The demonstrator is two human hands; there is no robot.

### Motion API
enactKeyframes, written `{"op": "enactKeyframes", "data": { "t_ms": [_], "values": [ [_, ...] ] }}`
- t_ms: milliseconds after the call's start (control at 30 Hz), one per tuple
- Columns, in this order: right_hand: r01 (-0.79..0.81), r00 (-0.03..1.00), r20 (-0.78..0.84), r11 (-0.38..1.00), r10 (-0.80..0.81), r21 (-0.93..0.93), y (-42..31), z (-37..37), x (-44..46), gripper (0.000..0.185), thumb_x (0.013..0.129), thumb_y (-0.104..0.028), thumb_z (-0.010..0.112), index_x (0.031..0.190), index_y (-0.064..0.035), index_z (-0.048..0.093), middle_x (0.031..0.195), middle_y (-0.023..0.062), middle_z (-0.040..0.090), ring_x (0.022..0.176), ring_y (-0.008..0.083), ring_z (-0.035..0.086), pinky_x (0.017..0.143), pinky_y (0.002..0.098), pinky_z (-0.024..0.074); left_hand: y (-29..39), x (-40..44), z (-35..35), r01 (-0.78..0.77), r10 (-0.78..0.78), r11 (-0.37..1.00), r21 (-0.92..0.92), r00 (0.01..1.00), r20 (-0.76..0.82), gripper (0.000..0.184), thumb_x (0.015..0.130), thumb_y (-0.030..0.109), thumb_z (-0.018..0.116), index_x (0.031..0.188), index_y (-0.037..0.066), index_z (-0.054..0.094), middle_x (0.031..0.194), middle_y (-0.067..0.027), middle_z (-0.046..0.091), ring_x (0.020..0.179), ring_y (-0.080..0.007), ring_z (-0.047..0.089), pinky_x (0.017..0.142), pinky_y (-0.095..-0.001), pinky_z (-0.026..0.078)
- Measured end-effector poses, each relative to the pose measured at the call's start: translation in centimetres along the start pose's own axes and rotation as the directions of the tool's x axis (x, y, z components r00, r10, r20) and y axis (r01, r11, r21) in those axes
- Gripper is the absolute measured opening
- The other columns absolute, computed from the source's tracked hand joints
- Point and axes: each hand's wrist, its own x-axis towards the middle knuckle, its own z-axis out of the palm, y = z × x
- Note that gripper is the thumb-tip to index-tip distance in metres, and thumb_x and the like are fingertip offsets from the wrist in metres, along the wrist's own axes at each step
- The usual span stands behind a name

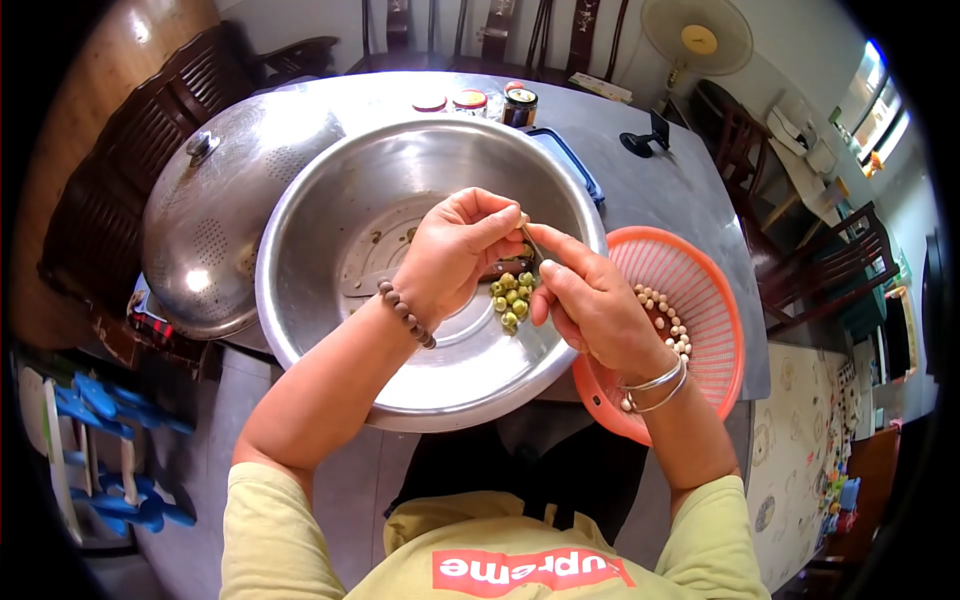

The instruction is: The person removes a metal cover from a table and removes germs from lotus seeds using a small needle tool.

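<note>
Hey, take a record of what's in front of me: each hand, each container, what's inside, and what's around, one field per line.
Left hand: fingertips pinched on a small pale piece
Right hand: holding a thin stick near that piece
Metal basin: below the hands; green roundish pieces inside
Orange basket: right of the basin; pale round pieces inside
Left of basin: perforated metal dome, knob upward
Beyond basin: lidded jars
Piece identity: cannot tell

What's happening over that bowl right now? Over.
Left hand pinching small piece. Right hand holding thin tool. Green pieces below, in bowl. Hands partly hide piece.
</note>
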Motion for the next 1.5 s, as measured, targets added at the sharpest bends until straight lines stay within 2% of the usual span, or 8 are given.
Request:
{"op": "enactKeyframes", "data": {
  "t_ms": [67, 133, 167, 233, 333, 667, 900, 1500],
  "values": [
    [0.012, 1.0, -0.006, 0.999, -0.012, -0.053, 0.1, 0.0, 0.1, 0.041, 0.088, -0.012, 0.039, 0.128, -0.0024, 0.035, 0.063, 0.0023, 0.055, 0.043, 0.0041, 0.041, 0.039, 0.0181, 0.0345, -0.1, 0.0, 0.0, 0.009, -0.008, 1.0, -0.029, 1.0, 0.011, 0.006, 0.085, 0.007, 0.055, 0.088, 0.002, 0.056, 0.085, -0.0082, 0.061, 0.075, -0.0128, 0.06, 0.071, -0.0242, 0.051],
    [0.183, 0.973, -0.072, 0.919, -0.221, -0.35, 0.7, 0.4, 0.2, 0.04, 0.087, -0.011, 0.042, 0.126, -0.0025, 0.038, 0.067, 0.0081, 0.059, 0.051, 0.0127, 0.054, 0.049, 0.025, 0.0442, -0.3, 0.1, 0.0, 0.004, 0.003, 0.99, -0.14, 0.999, 0.051, 0.01, 0.085, 0.006, 0.053, 0.093, 0.001, 0.057, 0.09, -0.0101, 0.061, 0.079, -0.0141, 0.06, 0.072, -0.0245, 0.051],
    [0.185, 0.972, -0.07, 0.918, -0.223, -0.351, 0.8, 0.4, 0.2, 0.04, 0.087, -0.011, 0.042, 0.126, -0.0025, 0.038, 0.067, 0.0081, 0.059, 0.051, 0.0127, 0.054, 0.049, 0.025, 0.0442, -0.2, 0.1, 0.0, 0.001, 0.006, 0.99, -0.14, 0.999, 0.051, 0.01, 0.085, 0.006, 0.053, 0.093, 0.001, 0.057, 0.09, -0.0101, 0.061, 0.079, -0.0141, 0.06, 0.072, -0.0245, 0.051],
    [0.292, 0.919, -0.056, 0.768, -0.391, -0.57, 1.1, 0.5, 0.2, 0.04, 0.086, -0.009, 0.045, 0.125, -0.0024, 0.039, 0.071, 0.0145, 0.06, 0.061, 0.0225, 0.061, 0.059, 0.0314, 0.0475, -0.1, 0.0, 0.1, 0.0, 0.013, 0.984, -0.177, 0.997, 0.073, 0.012, 0.085, 0.006, 0.053, 0.096, 0.001, 0.057, 0.092, -0.0111, 0.061, 0.081, -0.0146, 0.06, 0.072, -0.0247, 0.052],
    [0.347, 0.886, -0.02, 0.691, -0.463, -0.634, 1.0, 0.3, 0.0, 0.041, 0.085, -0.007, 0.046, 0.125, -0.0026, 0.038, 0.07, 0.0169, 0.059, 0.061, 0.0268, 0.061, 0.057, 0.0323, 0.0469, 0.5, -0.1, 0.2, 0.015, 0.008, 0.987, -0.162, 0.99, 0.144, 0.013, 0.085, 0.006, 0.054, 0.096, 0.001, 0.057, 0.092, -0.0106, 0.061, 0.081, -0.0148, 0.06, 0.073, -0.0251, 0.051],
    [0.44, 0.846, 0.054, 0.639, -0.53, -0.631, 1.4, 0.1, -0.6, 0.042, 0.085, -0.003, 0.048, 0.125, -0.0027, 0.035, 0.066, 0.0135, 0.058, 0.058, 0.0234, 0.06, 0.054, 0.0314, 0.0458, 1.0, 0.2, -0.2, 0.074, -0.033, 0.99, -0.122, 0.95, 0.311, 0.013, 0.083, 0.003, 0.055, 0.095, 0.001, 0.058, 0.093, -0.0093, 0.061, 0.083, -0.0153, 0.06, 0.075, -0.0264, 0.05],
    [0.436, 0.836, -0.016, 0.68, -0.549, -0.59, 1.6, 0.0, -0.6, 0.023, 0.086, -0.005, 0.048, 0.107, -0.0019, 0.039, 0.062, 0.0104, 0.056, 0.057, 0.0221, 0.059, 0.053, 0.0301, 0.0449, 0.1, -0.2, 0.6, 0.112, -0.086, 0.992, -0.057, 0.937, 0.34, 0.013, 0.083, 0.003, 0.057, 0.094, -0.001, 0.057, 0.091, -0.0094, 0.06, 0.079, -0.0146, 0.06, 0.072, -0.0265, 0.05],
    [0.356, 0.864, -0.063, 0.696, -0.499, -0.624, 1.4, -0.3, -0.2, 0.025, 0.085, -0.005, 0.05, 0.107, -0.003, 0.039, 0.065, 0.0118, 0.058, 0.06, 0.0238, 0.061, 0.055, 0.0322, 0.0458, 0.0, 0.4, 0.2, -0.002, 0.018, 0.996, -0.094, 0.985, 0.174, 0.016, 0.09, 0.016, 0.048, 0.093, 0.002, 0.057, 0.083, -0.0051, 0.059, 0.074, -0.0102, 0.057, 0.069, -0.0242, 0.049]
  ]
}}
